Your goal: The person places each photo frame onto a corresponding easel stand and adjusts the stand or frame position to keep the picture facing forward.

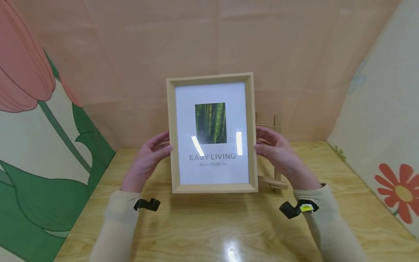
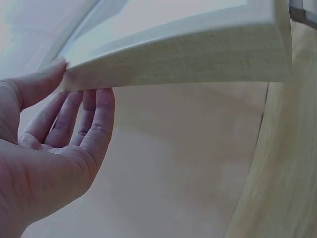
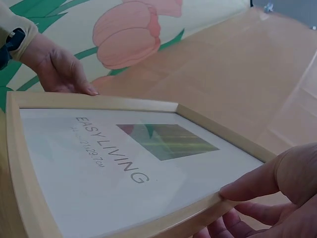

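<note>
Head view: a picture frame [image 1: 212, 133] faces the camera over the worktop [image 1: 203, 225].
The left hand [image 1: 147, 158] and right hand [image 1: 278, 149] pinch its opposite sides; a wooden stand [image 1: 275, 183] shows partly behind it.

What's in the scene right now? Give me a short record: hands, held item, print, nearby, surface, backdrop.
left hand: grips the picture frame by its left side
right hand: grips the picture frame by its right side
held item: picture frame, pale wood look, front toward the head camera
print: green stalks picture above the words EASY LIVING
glare: two bright streaks on the front
nearby: wooden stand, partly hidden behind the frame's right side
surface: wood-grain table
backdrop: pinkish sheet, flower-patterned sides
</note>
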`<action>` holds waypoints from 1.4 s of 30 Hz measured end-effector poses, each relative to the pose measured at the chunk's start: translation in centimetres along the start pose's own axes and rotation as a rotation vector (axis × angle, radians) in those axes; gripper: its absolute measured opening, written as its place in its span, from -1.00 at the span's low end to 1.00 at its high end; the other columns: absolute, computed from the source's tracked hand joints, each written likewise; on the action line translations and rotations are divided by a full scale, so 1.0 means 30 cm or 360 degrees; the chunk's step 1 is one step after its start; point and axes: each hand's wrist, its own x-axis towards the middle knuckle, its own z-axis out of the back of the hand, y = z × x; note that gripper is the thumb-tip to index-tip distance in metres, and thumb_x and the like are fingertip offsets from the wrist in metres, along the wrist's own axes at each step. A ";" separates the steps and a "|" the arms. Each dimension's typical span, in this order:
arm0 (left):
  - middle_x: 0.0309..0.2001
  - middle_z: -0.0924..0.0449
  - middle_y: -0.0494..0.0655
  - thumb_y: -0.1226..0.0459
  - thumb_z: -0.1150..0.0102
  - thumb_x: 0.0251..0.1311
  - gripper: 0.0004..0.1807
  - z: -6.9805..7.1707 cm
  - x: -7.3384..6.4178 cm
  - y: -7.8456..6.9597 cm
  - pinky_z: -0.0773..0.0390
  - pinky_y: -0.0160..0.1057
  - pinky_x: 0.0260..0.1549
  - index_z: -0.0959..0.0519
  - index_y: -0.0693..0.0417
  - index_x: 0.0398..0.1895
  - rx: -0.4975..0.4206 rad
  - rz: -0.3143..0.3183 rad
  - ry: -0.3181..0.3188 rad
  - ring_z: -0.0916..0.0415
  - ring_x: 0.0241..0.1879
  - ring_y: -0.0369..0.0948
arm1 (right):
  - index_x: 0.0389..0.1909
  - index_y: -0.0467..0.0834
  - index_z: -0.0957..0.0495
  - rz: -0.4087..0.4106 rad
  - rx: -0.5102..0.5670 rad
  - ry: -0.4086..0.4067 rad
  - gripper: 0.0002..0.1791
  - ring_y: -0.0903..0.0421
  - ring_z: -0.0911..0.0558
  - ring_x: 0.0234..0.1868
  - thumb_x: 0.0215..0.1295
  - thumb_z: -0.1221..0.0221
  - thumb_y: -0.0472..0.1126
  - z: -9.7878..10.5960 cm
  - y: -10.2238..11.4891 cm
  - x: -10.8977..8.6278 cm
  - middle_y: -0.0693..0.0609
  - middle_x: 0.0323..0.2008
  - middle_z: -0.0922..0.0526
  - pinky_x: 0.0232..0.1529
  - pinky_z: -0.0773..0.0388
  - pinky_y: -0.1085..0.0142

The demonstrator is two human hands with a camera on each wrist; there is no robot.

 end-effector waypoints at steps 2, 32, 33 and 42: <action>0.22 -0.38 0.06 0.40 -0.24 0.21 -0.39 -0.019 0.016 0.004 -0.53 -0.23 0.01 -0.33 0.13 0.34 -0.0018 -0.0026 0.0014 -0.43 0.12 -0.08 | 0.36 -0.19 -0.19 0.0027 -0.0014 -0.0012 -0.40 0.06 -0.45 0.02 0.33 -0.13 -0.40 0.019 0.007 -0.011 -0.13 0.14 -0.32 -0.05 -0.56 0.38; 0.08 -0.58 0.02 0.51 -0.27 0.11 -0.52 -0.310 0.217 0.095 -0.58 -0.16 -0.02 -0.53 0.15 0.15 -0.0188 -0.0183 0.0025 -0.52 0.04 -0.07 | 0.39 -0.29 -0.16 0.0362 0.0191 -0.0112 -0.38 0.06 -0.46 0.09 0.32 0.02 -0.59 0.294 -0.004 -0.107 -0.12 0.20 -0.35 0.00 -0.53 0.40; 0.07 -0.58 0.02 0.51 -0.27 0.11 -0.52 -0.317 0.223 0.098 -0.58 -0.16 -0.03 -0.53 0.15 0.14 -0.0191 -0.0194 0.0017 -0.52 0.04 -0.07 | 0.40 -0.29 -0.16 0.0366 0.0184 -0.0116 -0.37 0.06 -0.45 0.10 0.32 0.01 -0.59 0.302 -0.007 -0.106 -0.12 0.21 -0.34 0.00 -0.53 0.40; 0.07 -0.59 0.03 0.53 -0.25 0.11 -0.51 -0.358 0.266 0.146 -0.57 -0.18 -0.01 -0.51 0.17 0.16 -0.0191 -0.0194 -0.0037 -0.54 0.03 -0.09 | 0.37 -0.37 -0.16 0.0497 0.0302 -0.0102 -0.39 0.06 -0.48 0.07 0.28 0.08 -0.67 0.343 -0.048 -0.097 -0.12 0.18 -0.40 -0.01 -0.54 0.39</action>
